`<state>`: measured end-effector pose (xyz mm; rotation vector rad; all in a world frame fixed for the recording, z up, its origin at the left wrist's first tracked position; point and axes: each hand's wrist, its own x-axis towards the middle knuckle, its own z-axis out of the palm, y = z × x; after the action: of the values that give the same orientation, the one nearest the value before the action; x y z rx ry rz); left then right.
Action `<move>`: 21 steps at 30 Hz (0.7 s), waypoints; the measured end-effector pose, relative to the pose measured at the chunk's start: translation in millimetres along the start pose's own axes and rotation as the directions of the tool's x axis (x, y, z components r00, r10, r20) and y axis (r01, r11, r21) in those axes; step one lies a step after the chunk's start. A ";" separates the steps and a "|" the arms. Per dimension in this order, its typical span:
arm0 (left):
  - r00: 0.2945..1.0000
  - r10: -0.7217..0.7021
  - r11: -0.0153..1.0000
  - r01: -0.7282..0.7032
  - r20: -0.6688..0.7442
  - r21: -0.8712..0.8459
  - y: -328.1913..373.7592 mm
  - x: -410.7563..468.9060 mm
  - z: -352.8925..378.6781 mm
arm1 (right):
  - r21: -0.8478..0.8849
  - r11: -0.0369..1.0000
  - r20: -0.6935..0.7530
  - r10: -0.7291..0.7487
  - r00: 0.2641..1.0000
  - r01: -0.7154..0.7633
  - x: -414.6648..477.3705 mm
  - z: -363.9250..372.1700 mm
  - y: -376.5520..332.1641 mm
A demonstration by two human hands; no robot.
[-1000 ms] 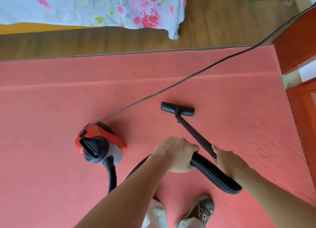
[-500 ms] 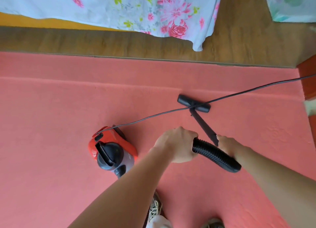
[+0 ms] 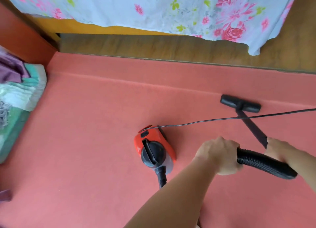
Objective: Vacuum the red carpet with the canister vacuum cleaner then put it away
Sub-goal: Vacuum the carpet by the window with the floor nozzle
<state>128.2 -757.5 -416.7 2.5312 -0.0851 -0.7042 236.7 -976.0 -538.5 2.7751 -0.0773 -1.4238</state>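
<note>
Black ribbed hose [image 3: 263,164] runs between the two hands. The left hand [image 3: 218,155] is curled over one end of that stretch, knuckles up, gripping it. The right hand [image 3: 280,151] is closed round the spot where the hose meets the wand [image 3: 253,127]; its fingers are mostly hidden behind the hose, but the grip is plain. The wand slopes away from the right hand, down to the floor nozzle [image 3: 240,105], which lies flat on the red carpet [image 3: 85,125] just short of a crease in the pile.

The canister vacuum cleaner [image 3: 153,147], red with a black handle and lid, sits on the carpet to the left of the left hand and apart from it. A short length of hose leaves its near end and passes behind the left forearm. Its thin power cord [image 3: 222,119] leaves its far end and runs right, crossing over the wand and out of the right edge of the view.

Beyond the carpet's far edge is a strip of wooden floor [image 3: 153,46], then a bed with a yellow frame [image 3: 77,27] and a flowered sheet [image 3: 153,9] hanging over it. At the left edge lies folded bedding [image 3: 20,91] in green, white and purple, beside a red-brown panel [image 3: 22,34].
</note>
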 end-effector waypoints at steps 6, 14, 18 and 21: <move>0.987 0.087 0.996 -0.087 0.133 -0.012 3.7 -16.3 16.5 | -0.071 0.996 0.056 -0.054 0.997 0.058 -50.7 29.9 13.6; 0.932 0.253 0.958 -0.279 0.260 0.066 -10.9 -41.5 34.3 | 0.331 0.943 0.170 -0.019 0.985 -0.039 -132.2 96.1 1.1; 0.927 0.236 0.960 -0.269 0.293 0.080 -15.7 -57.5 43.2 | 0.228 0.972 0.155 0.024 0.988 -0.060 -142.9 109.5 -10.0; 0.923 0.209 0.965 -0.249 0.324 0.087 -20.6 -70.1 47.1 | 0.141 0.987 0.076 0.062 0.995 -0.072 -145.1 124.0 -14.4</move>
<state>42.6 -747.7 -428.8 2.4491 -0.5442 -1.0230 52.0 -953.5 -493.7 2.8015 -0.2831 -1.5599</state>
